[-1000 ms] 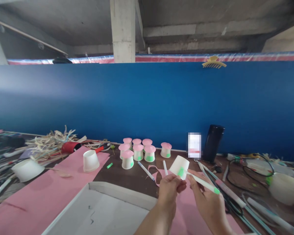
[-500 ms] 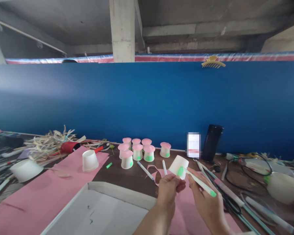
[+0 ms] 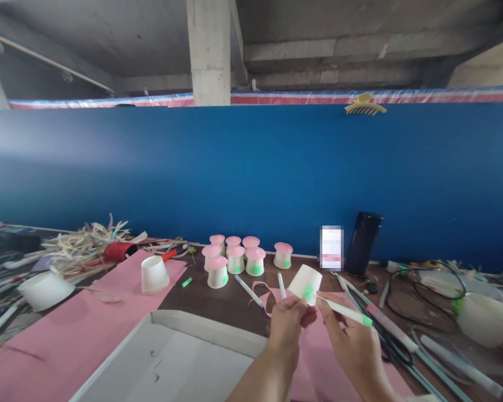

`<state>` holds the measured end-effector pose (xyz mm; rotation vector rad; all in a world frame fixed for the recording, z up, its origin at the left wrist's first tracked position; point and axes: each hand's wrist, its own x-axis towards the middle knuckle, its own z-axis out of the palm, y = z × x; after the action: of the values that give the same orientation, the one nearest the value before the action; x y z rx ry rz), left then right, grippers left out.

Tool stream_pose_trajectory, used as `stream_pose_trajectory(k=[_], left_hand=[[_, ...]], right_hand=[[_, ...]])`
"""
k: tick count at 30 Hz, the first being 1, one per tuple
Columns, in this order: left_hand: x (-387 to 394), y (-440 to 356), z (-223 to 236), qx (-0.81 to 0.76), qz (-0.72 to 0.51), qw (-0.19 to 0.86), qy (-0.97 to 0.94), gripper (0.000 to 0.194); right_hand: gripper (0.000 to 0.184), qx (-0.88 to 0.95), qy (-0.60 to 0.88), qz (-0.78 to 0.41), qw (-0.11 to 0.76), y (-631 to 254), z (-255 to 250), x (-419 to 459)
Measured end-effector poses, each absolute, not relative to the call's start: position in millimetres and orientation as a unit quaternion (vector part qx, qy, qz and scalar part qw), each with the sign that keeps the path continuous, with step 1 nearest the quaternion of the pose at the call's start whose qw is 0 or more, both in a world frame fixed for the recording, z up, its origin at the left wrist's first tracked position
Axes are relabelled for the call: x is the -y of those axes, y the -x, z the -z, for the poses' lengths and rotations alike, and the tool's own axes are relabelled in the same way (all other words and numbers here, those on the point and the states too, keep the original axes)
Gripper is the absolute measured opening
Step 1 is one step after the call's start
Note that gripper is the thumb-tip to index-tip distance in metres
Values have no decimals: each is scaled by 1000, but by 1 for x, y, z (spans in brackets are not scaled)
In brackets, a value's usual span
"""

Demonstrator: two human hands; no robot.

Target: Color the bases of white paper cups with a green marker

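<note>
My left hand point(image 3: 288, 324) grips a white paper cup point(image 3: 302, 280) by its rim, the cup tilted with its base up and away. A bright green patch marks its side. Between the fingers of my right hand point(image 3: 352, 340) is a white marker pen point(image 3: 346, 310) with a green end; its tip touches or nearly touches the cup beside the green patch. Further back stand several upturned paper cups point(image 3: 217, 277) topped with pink paper discs, most showing green patches. A small green pen cap point(image 3: 186, 282) lies on the dark table left of them.
A white box lid point(image 3: 205, 329) is in front, beside pink paper point(image 3: 109, 318). An undecorated cup point(image 3: 154, 274) stands on that paper. Another marker point(image 3: 249, 291) lies mid-table. A black cylinder point(image 3: 364, 243) stands by the blue partition point(image 3: 235, 173). Black-handled scissors point(image 3: 396, 346) lie at right.
The marker in my right hand has swung flatter, its green end slightly higher and further right. The cup has shifted very slightly left and up.
</note>
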<state>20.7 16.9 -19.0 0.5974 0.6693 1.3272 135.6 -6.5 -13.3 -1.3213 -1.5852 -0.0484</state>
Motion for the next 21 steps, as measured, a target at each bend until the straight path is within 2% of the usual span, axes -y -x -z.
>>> stream_pose_trajectory(k=[7, 11, 14, 21], left_hand=[[-18, -21, 21, -302, -595, 691, -277, 29], [-18, -21, 21, -296, -596, 688, -288, 27], [-18, -21, 21, -300, -598, 685, -288, 28], [-17, -20, 20, -301, -599, 680, -297, 29]], right_hand=[[31, 656, 534, 48, 531, -134, 12, 6], [30, 667, 549, 29, 503, -134, 11, 6], [31, 656, 552, 38, 514, -134, 12, 8], [26, 682, 515, 30, 519, -134, 14, 5]])
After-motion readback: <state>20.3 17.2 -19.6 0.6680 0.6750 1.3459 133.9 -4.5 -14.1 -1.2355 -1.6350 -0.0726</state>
